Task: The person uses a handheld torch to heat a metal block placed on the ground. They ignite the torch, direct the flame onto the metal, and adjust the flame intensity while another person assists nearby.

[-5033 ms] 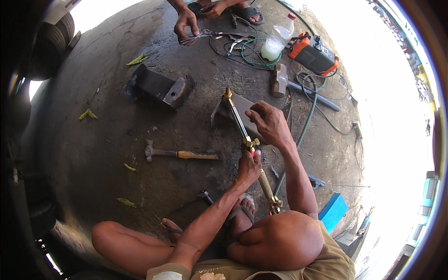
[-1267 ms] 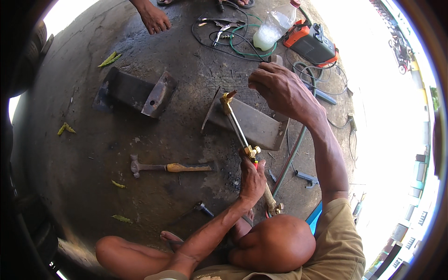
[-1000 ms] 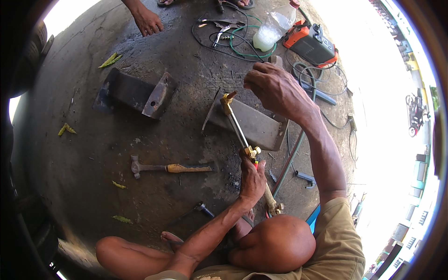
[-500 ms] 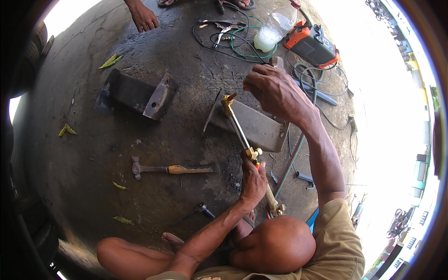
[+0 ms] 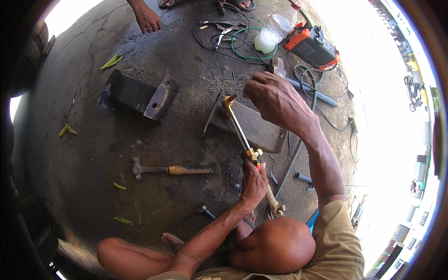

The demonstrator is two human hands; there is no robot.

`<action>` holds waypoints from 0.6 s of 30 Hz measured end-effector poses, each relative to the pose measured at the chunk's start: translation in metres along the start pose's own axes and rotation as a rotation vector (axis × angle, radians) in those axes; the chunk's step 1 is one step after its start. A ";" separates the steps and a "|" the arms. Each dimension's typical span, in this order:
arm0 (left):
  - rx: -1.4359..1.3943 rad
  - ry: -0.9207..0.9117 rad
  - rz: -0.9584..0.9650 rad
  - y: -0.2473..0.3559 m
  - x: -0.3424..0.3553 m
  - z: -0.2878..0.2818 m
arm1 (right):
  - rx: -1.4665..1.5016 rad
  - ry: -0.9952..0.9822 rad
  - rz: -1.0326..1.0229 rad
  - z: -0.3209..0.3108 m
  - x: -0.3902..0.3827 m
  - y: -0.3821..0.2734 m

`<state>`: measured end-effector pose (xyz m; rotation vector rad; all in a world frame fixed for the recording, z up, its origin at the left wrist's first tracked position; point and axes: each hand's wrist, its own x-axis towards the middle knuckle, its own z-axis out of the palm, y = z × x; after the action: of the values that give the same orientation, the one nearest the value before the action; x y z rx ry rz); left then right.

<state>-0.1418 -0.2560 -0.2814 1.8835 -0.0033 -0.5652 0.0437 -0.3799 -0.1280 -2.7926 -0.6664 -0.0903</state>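
Near edge of the view, low and centre: a khaki-olive short-sleeved shirt (image 5: pixel 338 242), plain woven cloth, the right sleeve ending just above the elbow with a stitched hem. Both forearms are bare, no watch, no bracelet, no gloves. The left hand (image 5: pixel 254 182) and the right hand (image 5: pixel 275 98) carry no rings that can be made out. Bare knees come in at the near left and near centre, so the legs are uncovered at least that far. A bare foot (image 5: pixel 173 239) shows too, no shoe on it.
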 end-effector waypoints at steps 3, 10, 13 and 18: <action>0.010 0.008 0.005 -0.001 0.000 0.000 | -0.003 -0.020 0.022 0.000 -0.001 -0.004; 0.026 -0.009 -0.006 0.000 -0.001 0.000 | -0.021 -0.032 0.041 0.001 -0.005 -0.007; 0.022 -0.005 -0.001 0.001 0.000 -0.001 | -0.025 -0.032 0.042 0.001 -0.005 -0.010; 0.036 -0.011 0.000 0.003 0.001 -0.002 | -0.021 -0.018 0.063 0.000 -0.006 -0.009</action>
<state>-0.1398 -0.2559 -0.2784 1.9155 -0.0212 -0.5794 0.0345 -0.3745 -0.1261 -2.8346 -0.5851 -0.0595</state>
